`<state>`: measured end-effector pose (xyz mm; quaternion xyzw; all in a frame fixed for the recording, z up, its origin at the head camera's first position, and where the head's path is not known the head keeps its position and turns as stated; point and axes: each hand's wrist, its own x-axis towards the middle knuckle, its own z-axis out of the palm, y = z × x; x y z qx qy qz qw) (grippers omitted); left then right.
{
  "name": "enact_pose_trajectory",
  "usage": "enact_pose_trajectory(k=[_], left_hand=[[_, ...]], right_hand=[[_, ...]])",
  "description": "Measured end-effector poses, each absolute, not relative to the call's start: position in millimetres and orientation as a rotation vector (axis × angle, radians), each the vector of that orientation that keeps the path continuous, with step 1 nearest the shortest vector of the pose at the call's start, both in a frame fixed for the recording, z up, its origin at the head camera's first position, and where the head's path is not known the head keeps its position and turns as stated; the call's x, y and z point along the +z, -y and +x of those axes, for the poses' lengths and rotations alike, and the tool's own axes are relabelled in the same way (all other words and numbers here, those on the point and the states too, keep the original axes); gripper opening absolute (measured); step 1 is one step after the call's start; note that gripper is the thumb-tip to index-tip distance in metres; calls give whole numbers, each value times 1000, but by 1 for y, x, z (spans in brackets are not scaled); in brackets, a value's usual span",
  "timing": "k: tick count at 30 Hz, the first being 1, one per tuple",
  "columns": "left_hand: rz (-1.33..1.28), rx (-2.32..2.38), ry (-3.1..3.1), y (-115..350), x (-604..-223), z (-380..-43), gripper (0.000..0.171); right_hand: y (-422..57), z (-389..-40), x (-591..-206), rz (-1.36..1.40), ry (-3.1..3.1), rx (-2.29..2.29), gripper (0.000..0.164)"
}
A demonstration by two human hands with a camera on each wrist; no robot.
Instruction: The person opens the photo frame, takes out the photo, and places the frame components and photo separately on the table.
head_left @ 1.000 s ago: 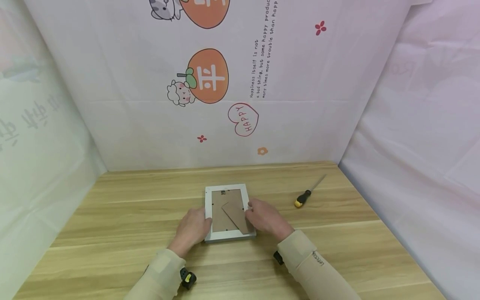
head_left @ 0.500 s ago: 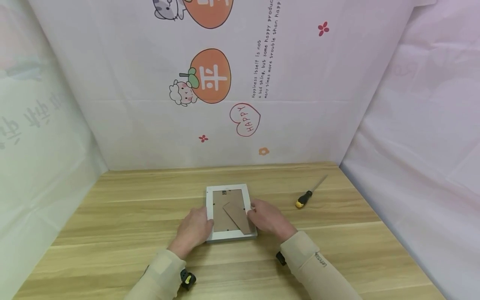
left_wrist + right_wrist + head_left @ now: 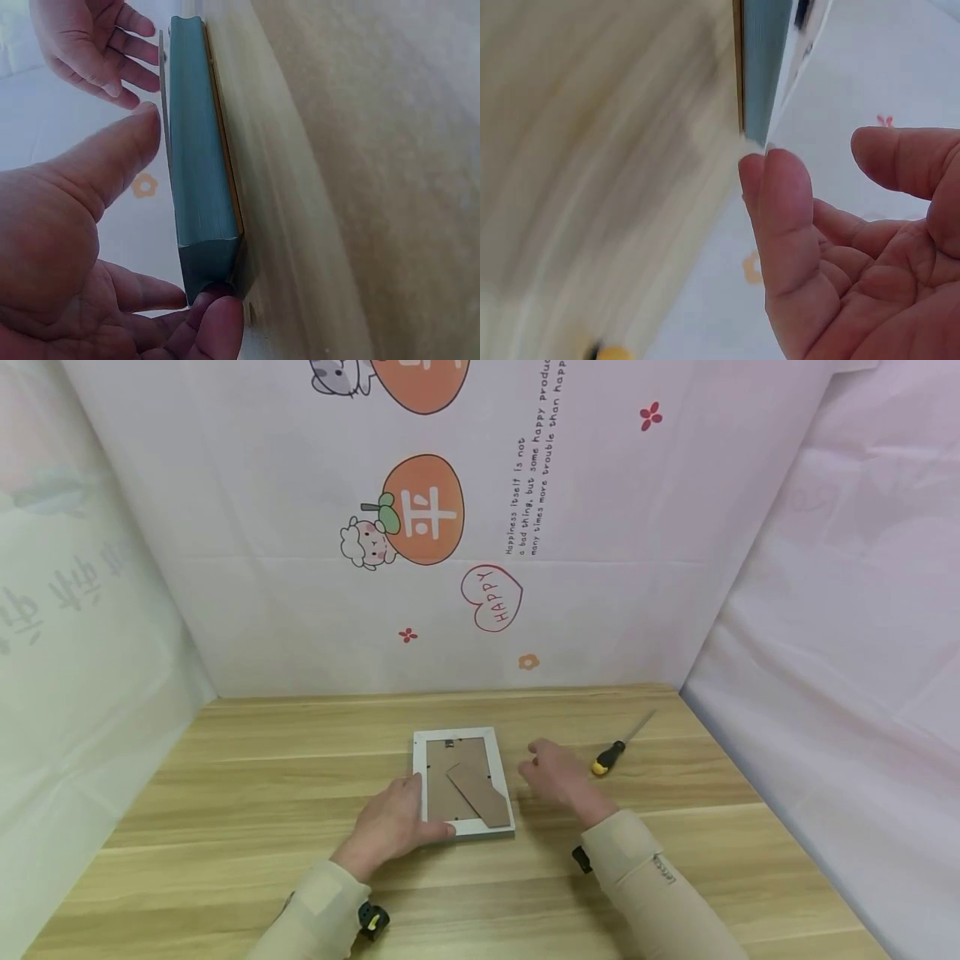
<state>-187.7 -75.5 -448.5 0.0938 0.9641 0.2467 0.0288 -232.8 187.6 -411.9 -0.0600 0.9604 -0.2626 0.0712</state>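
Note:
A picture frame (image 3: 450,758) lies face down on the wooden table, its white back border and brown backing board upward. A brown easel stand (image 3: 482,800) slants across the backing. My left hand (image 3: 393,821) holds the frame at its near left corner, thumb over the back border and fingers along the side. In the left wrist view, fingertips reach the lower edge of the blue-grey frame side (image 3: 201,150). My right hand (image 3: 558,772) hovers to the right of the frame, apart from it. Its fingers are loosely bent with nothing between them in the right wrist view.
A screwdriver (image 3: 609,757) with a black and yellow handle lies on the table (image 3: 247,793) to the right of my right hand. White printed cloth (image 3: 585,610) hangs behind the table and on both sides.
My right hand has let go of the frame's right side and moved off to the right. The left thumb has shifted toward the near edge. The frame has hardly moved.

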Motion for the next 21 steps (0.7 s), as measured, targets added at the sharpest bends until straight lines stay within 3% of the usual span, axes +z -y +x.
enact_pose_trajectory(k=[12,21], left_hand=[[281,723,-2974,72,-451,-189,105],[261,760,-2962,73,-451,-190,96]], right_hand=[[-235,-249,-403,-11,-3074,-561,62],[-264,-258,-406,199,-3067,-489,61]])
